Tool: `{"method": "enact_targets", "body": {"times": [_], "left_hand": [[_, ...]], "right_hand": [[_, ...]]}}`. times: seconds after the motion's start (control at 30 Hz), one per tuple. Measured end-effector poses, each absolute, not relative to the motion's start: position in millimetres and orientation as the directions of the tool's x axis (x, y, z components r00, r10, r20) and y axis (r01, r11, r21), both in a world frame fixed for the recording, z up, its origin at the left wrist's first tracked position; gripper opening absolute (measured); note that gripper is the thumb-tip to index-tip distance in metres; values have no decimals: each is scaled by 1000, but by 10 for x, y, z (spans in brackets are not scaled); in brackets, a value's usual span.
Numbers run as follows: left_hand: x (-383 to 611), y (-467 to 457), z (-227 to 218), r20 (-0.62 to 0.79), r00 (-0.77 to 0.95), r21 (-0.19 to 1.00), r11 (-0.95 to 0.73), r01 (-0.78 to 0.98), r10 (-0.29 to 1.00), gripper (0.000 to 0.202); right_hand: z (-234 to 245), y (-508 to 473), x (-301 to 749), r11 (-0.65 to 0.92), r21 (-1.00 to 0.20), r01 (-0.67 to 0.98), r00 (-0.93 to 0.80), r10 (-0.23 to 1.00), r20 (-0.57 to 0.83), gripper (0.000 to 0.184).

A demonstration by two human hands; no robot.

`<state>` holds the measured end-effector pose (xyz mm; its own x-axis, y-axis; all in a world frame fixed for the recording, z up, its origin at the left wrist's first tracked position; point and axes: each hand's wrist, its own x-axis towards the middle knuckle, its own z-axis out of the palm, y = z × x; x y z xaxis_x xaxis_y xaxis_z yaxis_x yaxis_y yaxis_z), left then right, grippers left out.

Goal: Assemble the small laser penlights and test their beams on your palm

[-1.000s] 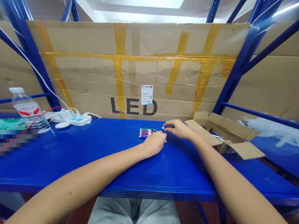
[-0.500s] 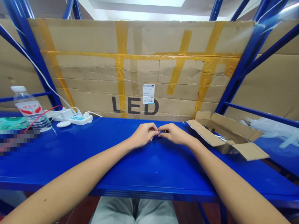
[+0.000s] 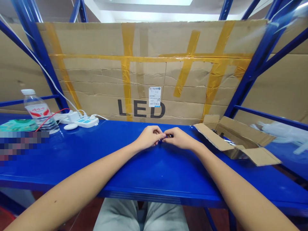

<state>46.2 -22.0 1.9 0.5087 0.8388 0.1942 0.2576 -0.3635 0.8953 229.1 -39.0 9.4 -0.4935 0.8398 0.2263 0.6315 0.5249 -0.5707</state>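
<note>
Both hands meet over the middle of the blue table (image 3: 154,173), with fingertips pinched close together. My left hand (image 3: 149,137) is closed, its thumb and forefinger pressed on something small. From the other side my right hand (image 3: 179,137) pinches a small dark, partly shiny piece (image 3: 170,136), whose kind I cannot make out. Fingers hide most of it. A bit of dark blue shows just under the left fingertips, hard to tell from the table.
At right stands an open cardboard box (image 3: 218,141) with dark and shiny items inside. On the left are a water bottle (image 3: 39,112), a white power strip (image 3: 88,122) with plugged cables, and a green packet (image 3: 19,125). A large taped cardboard sheet (image 3: 101,77) closes off the back.
The view has shifted slightly, so the surroundings sit a little farther right. Both hands stay together, with only a small change at the fingertips.
</note>
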Motion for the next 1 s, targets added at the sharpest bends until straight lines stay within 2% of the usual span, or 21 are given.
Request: {"method": "enact_targets", "body": {"times": [0.13, 0.2, 0.27, 0.33, 0.47, 0.5, 0.6, 0.7, 0.9, 1.0], "left_hand": [[407, -193, 38, 342, 529, 785, -546, 294, 776, 11], [384, -180, 22, 390, 567, 704, -632, 324, 725, 19], [379, -170, -5, 406, 593, 671, -667, 323, 696, 28], [391, -161, -30, 421, 577, 674, -667, 317, 700, 30], [431, -126, -49, 448, 476, 714, -623, 319, 757, 17], [439, -114, -52, 444, 452, 737, -602, 305, 773, 15], [461, -82, -78, 362, 417, 855, -475, 208, 834, 13], [490, -80, -118, 271, 438, 921, -363, 142, 857, 16], [553, -168, -138, 179, 499, 934, -306, 186, 848, 19], [562, -203, -128, 160, 516, 930, -304, 208, 842, 18]], "right_hand": [[155, -384, 2334, 493, -620, 610, -447, 860, 245, 23], [170, -381, 2345, 490, -641, 590, -426, 864, 267, 23], [174, -387, 2331, 491, -661, 567, -410, 865, 290, 25], [174, -401, 2294, 480, -681, 553, -386, 872, 301, 27], [167, -418, 2236, 402, -758, 513, -340, 907, 251, 26], [160, -412, 2242, 370, -781, 504, -334, 917, 219, 24], [129, -374, 2313, 310, -807, 502, -343, 928, 144, 38], [103, -343, 2404, 341, -770, 539, -368, 918, 150, 37], [153, -385, 2432, 447, -572, 687, -391, 892, 227, 12], [162, -378, 2420, 473, -545, 692, -403, 880, 252, 7]]}}
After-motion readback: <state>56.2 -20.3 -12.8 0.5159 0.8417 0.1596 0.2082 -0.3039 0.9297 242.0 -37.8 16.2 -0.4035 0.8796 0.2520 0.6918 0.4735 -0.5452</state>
